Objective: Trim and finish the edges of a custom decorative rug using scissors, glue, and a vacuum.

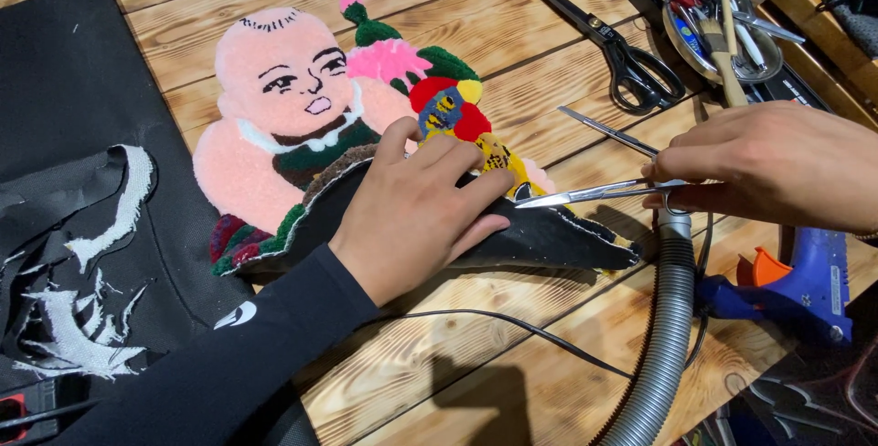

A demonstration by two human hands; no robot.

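Tufted rug figure face-up on bench, lower edge folded back w/ black backing up; left hand flat, pinning fold; right hand grips small scissors, tips at edge for trimming.

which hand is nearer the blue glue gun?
Right. The right hand holds small scissors directly above the blue glue gun, close to it. The left hand presses on the tufted figure's folded black backing, well off to the gun's left.

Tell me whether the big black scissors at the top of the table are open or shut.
Open. The big black scissors lie flat on the wooden table, blades parted slightly toward their tips, untouched by either hand.
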